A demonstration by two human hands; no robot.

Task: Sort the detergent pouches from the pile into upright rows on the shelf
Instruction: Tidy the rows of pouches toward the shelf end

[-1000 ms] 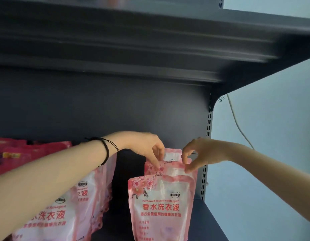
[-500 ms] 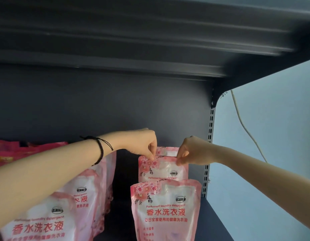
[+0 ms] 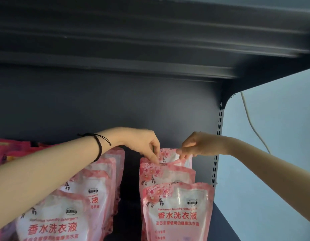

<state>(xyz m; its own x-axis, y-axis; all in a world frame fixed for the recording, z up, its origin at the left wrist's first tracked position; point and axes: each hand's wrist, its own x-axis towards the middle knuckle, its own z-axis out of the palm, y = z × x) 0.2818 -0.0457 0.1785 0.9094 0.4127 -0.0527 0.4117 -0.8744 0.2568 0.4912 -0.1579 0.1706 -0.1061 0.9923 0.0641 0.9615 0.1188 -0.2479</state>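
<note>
Pink-and-white detergent pouches stand in two rows on the dark shelf [image 3: 222, 221]. The right row has a front pouch [image 3: 176, 216], a middle pouch [image 3: 168, 174] and a rear pouch [image 3: 168, 153]. My left hand [image 3: 142, 143] pinches the rear pouch's top left corner, with its fingertips touching the middle pouch's top edge. My right hand [image 3: 199, 145] pinches the rear pouch's top right corner. The left row [image 3: 93, 186] stands under my left forearm and is partly hidden by it.
A heap of red pouches [image 3: 10, 150] lies at the far left of the shelf. A dark gap [image 3: 130, 197] separates the two rows. The slotted upright [image 3: 218, 136] borders the right row. The upper shelf [image 3: 150, 40] hangs overhead, and a cable [image 3: 251, 122] runs down the wall.
My hands, loosely over the pouch tops a second ago, have closed on the rear pouch's top corners. That pouch now stands straighter behind the middle one.
</note>
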